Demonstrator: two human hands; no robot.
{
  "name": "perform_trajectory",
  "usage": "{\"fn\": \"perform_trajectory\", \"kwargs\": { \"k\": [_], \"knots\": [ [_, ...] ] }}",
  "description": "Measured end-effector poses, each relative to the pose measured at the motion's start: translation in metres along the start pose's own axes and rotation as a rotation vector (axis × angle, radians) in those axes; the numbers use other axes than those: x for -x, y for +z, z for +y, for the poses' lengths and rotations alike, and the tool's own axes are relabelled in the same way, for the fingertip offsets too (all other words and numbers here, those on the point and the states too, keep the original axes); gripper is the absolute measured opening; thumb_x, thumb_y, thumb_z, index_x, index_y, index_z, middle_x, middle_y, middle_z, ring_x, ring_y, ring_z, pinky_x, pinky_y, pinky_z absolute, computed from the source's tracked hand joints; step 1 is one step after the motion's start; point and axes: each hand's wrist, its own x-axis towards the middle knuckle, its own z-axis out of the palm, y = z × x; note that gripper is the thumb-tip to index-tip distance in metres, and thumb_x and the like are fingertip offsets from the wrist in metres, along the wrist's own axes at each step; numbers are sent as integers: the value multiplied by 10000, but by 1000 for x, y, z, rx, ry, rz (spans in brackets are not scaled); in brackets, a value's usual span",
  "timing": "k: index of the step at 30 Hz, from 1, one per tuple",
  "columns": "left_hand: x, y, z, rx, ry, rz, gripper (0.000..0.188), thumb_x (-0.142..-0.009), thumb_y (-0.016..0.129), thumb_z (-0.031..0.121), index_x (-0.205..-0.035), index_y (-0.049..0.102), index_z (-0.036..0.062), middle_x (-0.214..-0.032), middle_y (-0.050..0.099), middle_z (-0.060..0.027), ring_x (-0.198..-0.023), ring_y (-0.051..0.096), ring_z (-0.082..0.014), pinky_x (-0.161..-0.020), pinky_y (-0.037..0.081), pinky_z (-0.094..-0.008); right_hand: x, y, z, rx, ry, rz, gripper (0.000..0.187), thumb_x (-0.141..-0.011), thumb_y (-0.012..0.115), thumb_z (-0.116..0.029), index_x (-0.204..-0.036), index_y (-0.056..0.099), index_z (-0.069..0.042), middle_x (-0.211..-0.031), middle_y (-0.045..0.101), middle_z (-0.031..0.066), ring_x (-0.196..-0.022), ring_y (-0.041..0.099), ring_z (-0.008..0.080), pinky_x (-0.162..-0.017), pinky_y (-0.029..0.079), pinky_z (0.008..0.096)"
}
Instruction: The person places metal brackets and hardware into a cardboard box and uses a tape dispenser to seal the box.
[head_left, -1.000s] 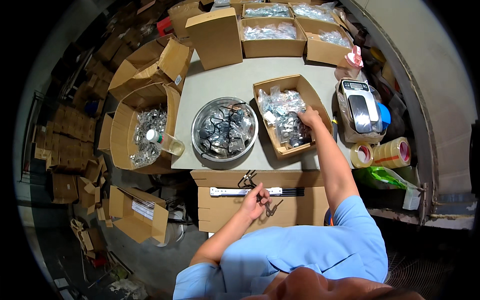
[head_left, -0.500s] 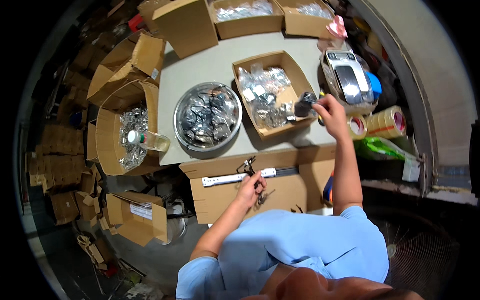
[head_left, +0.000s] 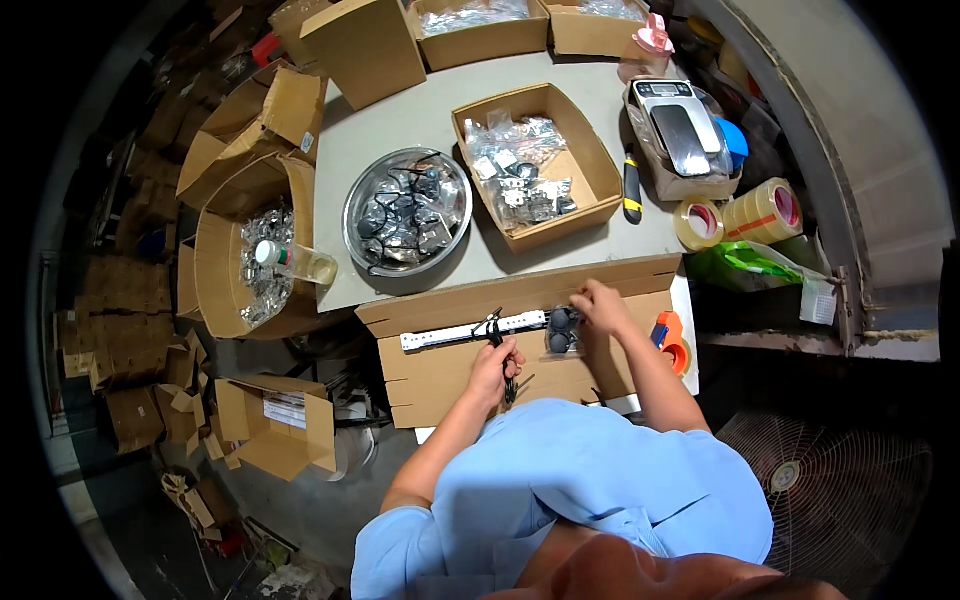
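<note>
My left hand [head_left: 497,365] is closed around a bundled black cable [head_left: 508,389], whose loops stick out above and below the fingers. Just beyond it, a white slide rail [head_left: 470,332] lies across an unfolded cardboard box [head_left: 440,380]. My right hand [head_left: 603,307] pinches the edge of a clear plastic bag [head_left: 563,330] with round black parts inside. That bag rests at the right end of the rail, over the cardboard. Part of the rail is hidden by the cable and the bag.
A metal bowl [head_left: 352,232] of bagged black parts and a carton [head_left: 600,215] of bagged hardware stand on the table. To the right are a utility knife [head_left: 632,185], a scale [head_left: 680,125], tape rolls [head_left: 760,215] and an orange tape dispenser [head_left: 672,340]. Cartons [head_left: 245,340] stand on the left.
My right hand has come down from the carton's right side with the plastic bag, bringing it to the rail's right end. The left hand stays near the rail, holding the cable.
</note>
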Motion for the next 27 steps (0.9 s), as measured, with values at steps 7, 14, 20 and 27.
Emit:
{"fn": "perform_trajectory", "kwargs": {
  "k": [7,14,20,27],
  "knots": [
    [8,-17,1,16,15,95,223,-900,524,236,-761,493,65,-649,545,-68,-461,424,-91,-556,429,-273,-125,-76,-108,-72,-271,342,255,-825,560,-228,-889,621,11,-800,630,198,-749,623,330,-674,470,391],
    [3,-15,10,53,55,60,226,-891,542,245,-752,506,71,-659,550,-55,-490,429,-86,-543,415,-261,-248,-22,-85,-249,49,31,292,-793,638,-271,-878,637,8,-793,626,125,-725,579,206,-667,451,340],
    [1,-31,13,62,67,134,203,-883,553,239,-770,507,77,-660,550,-43,-497,434,-78,-520,407,-244,-203,-53,-87,-510,-357,477,161,-932,489,-202,-886,513,-49,-764,533,5,-698,454,78,-627,381,235],
    [-9,-15,24,0,59,90,180,-889,529,198,-765,511,70,-663,547,-47,-505,442,-83,-525,406,-234,-57,-96,-45,-800,-267,512,147,-948,423,-151,-882,477,-30,-784,588,43,-707,529,97,-670,444,261]
  ]
}}
